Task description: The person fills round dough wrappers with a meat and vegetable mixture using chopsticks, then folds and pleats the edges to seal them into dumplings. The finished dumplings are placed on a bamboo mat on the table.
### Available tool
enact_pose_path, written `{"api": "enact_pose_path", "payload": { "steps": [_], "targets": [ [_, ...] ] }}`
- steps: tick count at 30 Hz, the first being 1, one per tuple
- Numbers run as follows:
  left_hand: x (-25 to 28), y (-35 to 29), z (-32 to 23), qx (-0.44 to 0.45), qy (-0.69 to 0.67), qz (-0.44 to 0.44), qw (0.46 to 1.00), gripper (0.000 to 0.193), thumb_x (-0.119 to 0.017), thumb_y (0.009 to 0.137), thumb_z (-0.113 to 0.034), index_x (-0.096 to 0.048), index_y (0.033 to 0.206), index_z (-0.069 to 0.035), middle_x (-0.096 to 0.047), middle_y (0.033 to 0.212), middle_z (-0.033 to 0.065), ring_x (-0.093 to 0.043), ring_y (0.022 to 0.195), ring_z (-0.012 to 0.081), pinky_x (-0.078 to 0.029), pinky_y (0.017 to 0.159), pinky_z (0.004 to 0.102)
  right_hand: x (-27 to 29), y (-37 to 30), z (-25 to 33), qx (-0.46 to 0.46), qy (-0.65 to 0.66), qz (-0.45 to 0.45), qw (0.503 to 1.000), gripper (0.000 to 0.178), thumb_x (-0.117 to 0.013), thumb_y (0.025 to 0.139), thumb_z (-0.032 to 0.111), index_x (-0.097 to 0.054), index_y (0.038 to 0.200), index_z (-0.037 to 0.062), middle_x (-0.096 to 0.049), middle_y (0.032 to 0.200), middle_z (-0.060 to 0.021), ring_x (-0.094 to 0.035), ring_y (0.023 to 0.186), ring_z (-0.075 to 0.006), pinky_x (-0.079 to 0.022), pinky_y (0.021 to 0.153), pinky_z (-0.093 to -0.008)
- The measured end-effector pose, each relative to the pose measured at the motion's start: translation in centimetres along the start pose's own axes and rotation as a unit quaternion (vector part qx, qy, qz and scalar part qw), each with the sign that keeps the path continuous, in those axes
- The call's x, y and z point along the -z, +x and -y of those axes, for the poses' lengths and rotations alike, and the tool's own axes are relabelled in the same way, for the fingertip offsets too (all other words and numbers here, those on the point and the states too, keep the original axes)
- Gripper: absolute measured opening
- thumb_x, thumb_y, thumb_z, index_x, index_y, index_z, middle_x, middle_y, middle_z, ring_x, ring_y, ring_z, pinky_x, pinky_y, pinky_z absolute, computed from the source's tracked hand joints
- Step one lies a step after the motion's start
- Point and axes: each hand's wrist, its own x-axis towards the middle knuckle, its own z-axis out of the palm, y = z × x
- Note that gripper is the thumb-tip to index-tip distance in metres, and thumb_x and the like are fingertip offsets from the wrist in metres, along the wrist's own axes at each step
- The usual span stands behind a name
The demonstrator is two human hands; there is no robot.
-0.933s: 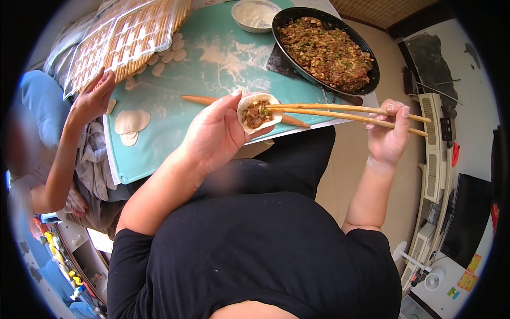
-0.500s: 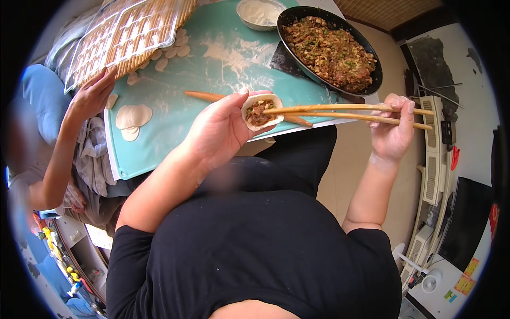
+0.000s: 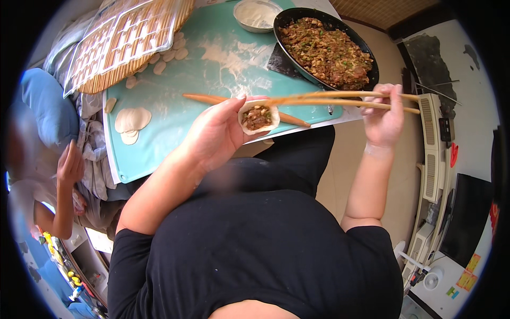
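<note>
Cradling a wrapper (image 3: 274,122) in a loose, cupped grip, the left hand (image 3: 218,125) has its fingers bent beneath and its thumb by the rim, probably because soft dough needs support under the filling (image 3: 256,118) in its hollow. Across from it, the fingers of the right hand (image 3: 383,119) grip a pair of chopsticks (image 3: 340,94) well back, which I'd say gives long reach and leaves the palm clear of the food; the blurred tips are at the wrapper's far rim, though I can't tell whether they touch. Beyond the right fingers and a little to their left sits the pan (image 3: 332,20), handy for those sticks. A rolling pin (image 3: 293,119) lies behind the left fingers, showing at either side of them. The near edge of the mat (image 3: 175,106) runs close under the left fingers, so the wrapper is right at the border, while the right fingers are past it, with open air over the floor (image 3: 345,170). Left of the left fingers is a roomy stretch of mat, then stacked rounds (image 3: 133,120); a co-worker's hand (image 3: 70,165) is well apart, farther left.
</note>
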Motion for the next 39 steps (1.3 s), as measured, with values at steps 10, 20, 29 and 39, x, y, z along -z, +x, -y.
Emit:
{"api": "enact_pose_path", "payload": {
  "steps": [10,20,29,39],
  "targets": [
    [0.1,0.2,-0.1,-0.024,-0.050,-0.065,0.996,0.025,-0.043,0.093,-0.018,-0.048,0.104,0.003,-0.056,0.109,0.0146,-0.056,0.103,0.0248,-0.044,0.094,0.0417,4.5,0.0,-2.5,0.137,-0.291,-0.259,0.911,0.033,-0.047,0.092,0.029,-0.050,0.092,-0.0039,-0.055,0.071,-0.0117,-0.060,0.054,-0.0210,-0.051,0.051,-0.0298],
    [1.2,-0.2,-0.5,-0.052,-0.057,-0.108,0.991,0.026,-0.044,0.091,-0.018,-0.049,0.105,0.004,-0.057,0.109,0.0169,-0.057,0.103,0.0260,-0.046,0.093,0.0421,2.7,-5.2,-4.9,-0.088,-0.344,-0.095,0.930,0.022,-0.060,0.086,0.024,-0.060,0.086,0.0016,-0.059,0.071,-0.0064,-0.058,0.055,-0.0121,-0.047,0.050,-0.0217],
    [0.3,-1.3,-0.2,-0.038,-0.042,-0.040,0.998,0.025,-0.044,0.091,-0.014,-0.048,0.107,0.005,-0.057,0.104,0.0163,-0.058,0.099,0.0266,-0.047,0.088,0.0444,-9.3,-4.2,-7.1,0.352,-0.561,0.318,0.679,0.034,-0.074,0.060,0.011,-0.064,0.093,0.0108,-0.056,0.106,-0.0088,-0.053,0.098,-0.0307,-0.044,0.082,-0.0406],
    [1.3,-2.3,-0.3,-0.068,0.085,-0.073,0.991,0.023,-0.053,0.088,-0.011,-0.055,0.105,0.005,-0.061,0.093,0.0095,-0.060,0.087,0.0154,-0.050,0.079,0.0304,-11.3,-3.6,-9.2,0.379,-0.531,0.354,0.671,0.022,-0.073,0.061,0.009,-0.063,0.080,0.0100,-0.059,0.104,-0.0090,-0.054,0.098,-0.0314,-0.042,0.083,-0.0406]
  ]
}}
